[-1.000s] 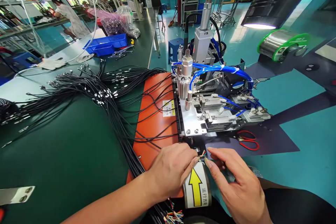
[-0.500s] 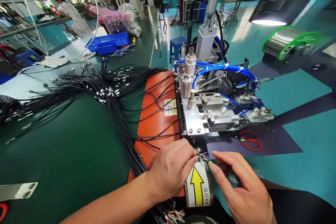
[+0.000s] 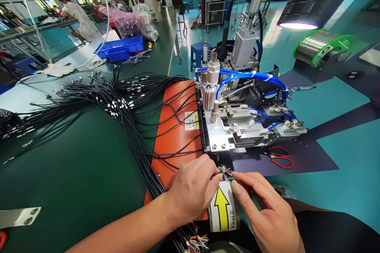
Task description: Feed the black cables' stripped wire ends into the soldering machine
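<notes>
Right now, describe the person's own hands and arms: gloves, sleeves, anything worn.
Both the left hand and the right hand are bare: no gloves, rings or watch in view. The left forearm shows no sleeve up to the picture's edge.

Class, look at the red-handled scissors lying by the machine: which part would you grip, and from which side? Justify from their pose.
Grip the scissors by their red handle loops, coming from above and the right. They lie flat on the dark mat, loops outward and free, while the blades seem to point in under the machine, hidden.
</notes>
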Demonstrator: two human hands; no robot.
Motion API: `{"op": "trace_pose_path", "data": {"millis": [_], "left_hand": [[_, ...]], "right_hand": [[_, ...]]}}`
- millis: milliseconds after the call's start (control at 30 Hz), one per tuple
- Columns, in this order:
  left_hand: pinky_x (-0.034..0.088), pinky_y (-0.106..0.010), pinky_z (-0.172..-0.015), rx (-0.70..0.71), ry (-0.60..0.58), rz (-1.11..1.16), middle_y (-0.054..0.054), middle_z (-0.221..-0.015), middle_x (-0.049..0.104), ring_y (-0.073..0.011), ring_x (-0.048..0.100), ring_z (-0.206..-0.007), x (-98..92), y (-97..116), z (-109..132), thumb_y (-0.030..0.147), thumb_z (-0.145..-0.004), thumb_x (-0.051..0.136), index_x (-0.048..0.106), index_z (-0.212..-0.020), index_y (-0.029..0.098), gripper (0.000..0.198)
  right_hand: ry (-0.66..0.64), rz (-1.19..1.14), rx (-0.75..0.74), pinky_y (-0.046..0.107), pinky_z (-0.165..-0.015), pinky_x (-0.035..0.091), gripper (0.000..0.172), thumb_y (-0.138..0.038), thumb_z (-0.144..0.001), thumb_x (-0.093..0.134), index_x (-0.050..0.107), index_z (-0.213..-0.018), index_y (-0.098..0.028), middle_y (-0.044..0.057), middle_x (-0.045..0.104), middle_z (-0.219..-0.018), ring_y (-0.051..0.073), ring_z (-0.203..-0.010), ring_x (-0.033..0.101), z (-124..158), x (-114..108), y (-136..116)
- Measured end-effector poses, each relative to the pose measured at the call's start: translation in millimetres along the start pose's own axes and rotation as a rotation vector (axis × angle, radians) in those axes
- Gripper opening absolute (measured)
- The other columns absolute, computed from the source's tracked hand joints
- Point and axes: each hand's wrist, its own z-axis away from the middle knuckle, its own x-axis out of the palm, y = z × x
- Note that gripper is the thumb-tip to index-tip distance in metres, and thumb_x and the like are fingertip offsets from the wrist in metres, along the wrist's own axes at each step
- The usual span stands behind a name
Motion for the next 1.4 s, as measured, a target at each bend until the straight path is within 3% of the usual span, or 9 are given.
{"op": "trace_pose_path", "data": {"millis": [200,433,700,1000,1067,1167,1300,1400], "left_hand": [[0.038,-0.027,-0.059,0.023,0.003,-0.046,-0.003,-0.077,0.058,-0.0144,0.052,-0.066,0.3,-0.1,0.0,0.02,-0.094,0.053,0.058,-0.084,0.017,0.012],[0.039,-0.029,-0.059,0.05,0.002,-0.121,-0.003,-0.075,0.057,-0.0156,0.053,-0.066,2.7,-0.4,0.4,0.02,-0.095,0.049,0.056,-0.08,0.017,0.017],[0.037,-0.028,-0.057,0.055,0.018,-0.153,-0.003,-0.074,0.057,-0.0152,0.051,-0.063,4.8,-1.1,0.0,0.021,-0.095,0.049,0.054,-0.079,0.017,0.017],[0.04,-0.026,-0.058,-0.007,0.02,-0.007,-0.002,-0.076,0.057,-0.0132,0.052,-0.064,3.5,-0.7,1.2,0.015,-0.092,0.054,0.057,-0.082,0.016,0.01],[0.04,-0.026,-0.059,-0.02,0.028,0.01,-0.002,-0.077,0.057,-0.013,0.052,-0.065,2.8,-0.6,0.7,0.016,-0.092,0.054,0.057,-0.083,0.016,0.01],[0.04,-0.026,-0.06,-0.028,0.022,0.028,-0.002,-0.078,0.057,-0.0129,0.052,-0.066,2.1,-0.7,0.4,0.017,-0.093,0.054,0.057,-0.084,0.016,0.01],[0.039,-0.026,-0.06,-0.034,0.019,0.041,-0.002,-0.077,0.056,-0.0128,0.052,-0.066,1.8,-0.6,0.6,0.017,-0.093,0.054,0.057,-0.082,0.016,0.012],[0.039,-0.026,-0.06,-0.041,0.026,0.039,-0.002,-0.077,0.056,-0.0127,0.052,-0.066,2.2,-0.7,0.8,0.016,-0.092,0.055,0.057,-0.083,0.016,0.01]], "right_hand": [[0.013,0.006,-0.025,0.018,-0.084,0.053,0.021,-0.024,-0.097,0.06,0.068,-0.116,-0.026,0.002,0.068,-0.106,0.013,-0.096,0.067,-1.1,0.9,-2.4],[0.057,0.051,-0.165,0.027,-0.085,0.054,0.026,-0.014,-0.096,0.057,0.066,-0.119,-0.022,0.006,0.068,-0.103,0.017,-0.095,0.067,-2.1,5.5,-5.3],[0.12,0.058,-0.193,0.028,-0.077,0.053,0.015,-0.012,-0.094,0.059,0.068,-0.104,-0.02,0.005,0.067,-0.093,0.017,-0.085,0.065,-8.6,14.1,-9.3],[0.082,0.04,-0.231,0.029,-0.074,0.049,0.012,-0.011,-0.096,0.055,0.065,-0.097,-0.018,0.005,0.061,-0.084,0.015,-0.077,0.06,-12.1,25.6,-12.1],[0.071,-0.008,-0.17,0.027,-0.075,0.051,0.011,-0.015,-0.097,0.056,0.067,-0.097,-0.019,0.004,0.064,-0.087,0.015,-0.08,0.062,-12.8,21.4,-9.3],[0.094,-0.086,0.047,0.02,-0.067,0.052,0.009,-0.028,-0.095,0.063,0.07,-0.093,-0.022,0.002,0.068,-0.088,0.013,-0.076,0.064,-15.7,11.1,-3.4],[0.043,-0.35,0.407,0.018,-0.065,0.055,0.028,-0.046,-0.089,0.069,0.073,-0.1,-0.021,0.003,0.072,-0.091,0.014,-0.075,0.065,-20.1,6.0,1.3],[-0.028,-0.549,0.555,0.019,-0.066,0.055,0.036,-0.05,-0.085,0.073,0.073,-0.107,-0.021,0.005,0.074,-0.099,0.016,-0.08,0.065,-21.0,11.0,1.1]]}}
